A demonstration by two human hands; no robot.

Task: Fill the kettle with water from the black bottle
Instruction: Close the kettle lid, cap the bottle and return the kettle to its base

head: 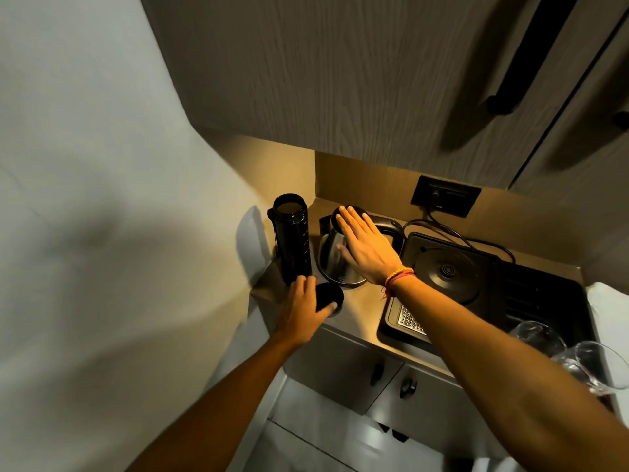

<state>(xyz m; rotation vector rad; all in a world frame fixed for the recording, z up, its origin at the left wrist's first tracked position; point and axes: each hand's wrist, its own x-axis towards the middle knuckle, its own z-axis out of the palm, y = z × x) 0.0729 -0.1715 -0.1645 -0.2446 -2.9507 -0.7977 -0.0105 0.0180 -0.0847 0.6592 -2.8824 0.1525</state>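
Black bottle (292, 238) upright, uncapped, on counter (360, 303) left of kettle (335, 258). Left hand (304, 306) at bottle's base, fingers curled around its cap (328, 296). Right hand (366, 245) flat, fingers spread wide over kettle lid, gripping nothing.

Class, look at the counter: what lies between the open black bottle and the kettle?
Nothing: in the head view only a narrow strip of bare counter separates the black bottle from the kettle.

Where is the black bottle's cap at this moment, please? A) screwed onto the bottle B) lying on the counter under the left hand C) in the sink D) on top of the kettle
B: the cap lies on the counter under the left hand, and the black bottle stands open.
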